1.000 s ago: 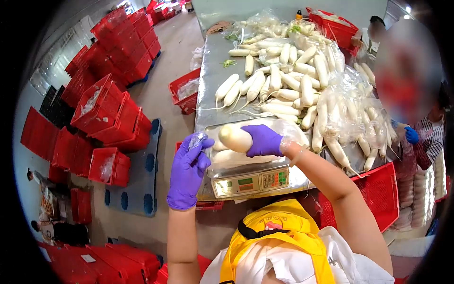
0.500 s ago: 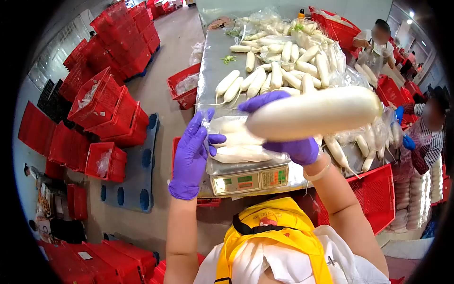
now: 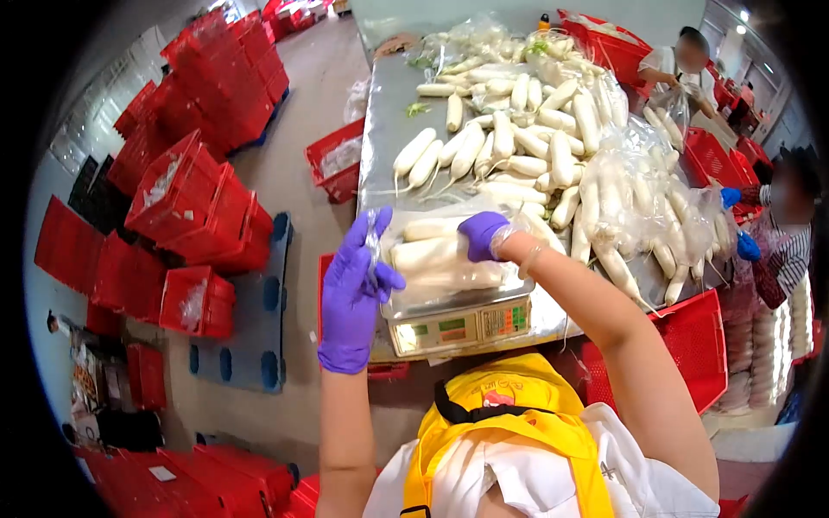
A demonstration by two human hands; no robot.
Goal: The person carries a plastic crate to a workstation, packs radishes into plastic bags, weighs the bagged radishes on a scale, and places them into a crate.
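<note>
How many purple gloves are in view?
2: one on the left hand, beside the digital scale; one on the right hand, at the bagged daikons. Others may be hidden.

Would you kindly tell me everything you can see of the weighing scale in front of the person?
The scale sits at the near edge of the grey table. Its pale front faces the wearer, with display windows at left and middle and a keypad with some coloured keys at right. Its silvery, metal-looking platform is mostly covered by white radishes in clear plastic. The readings are too small to make out.
</note>
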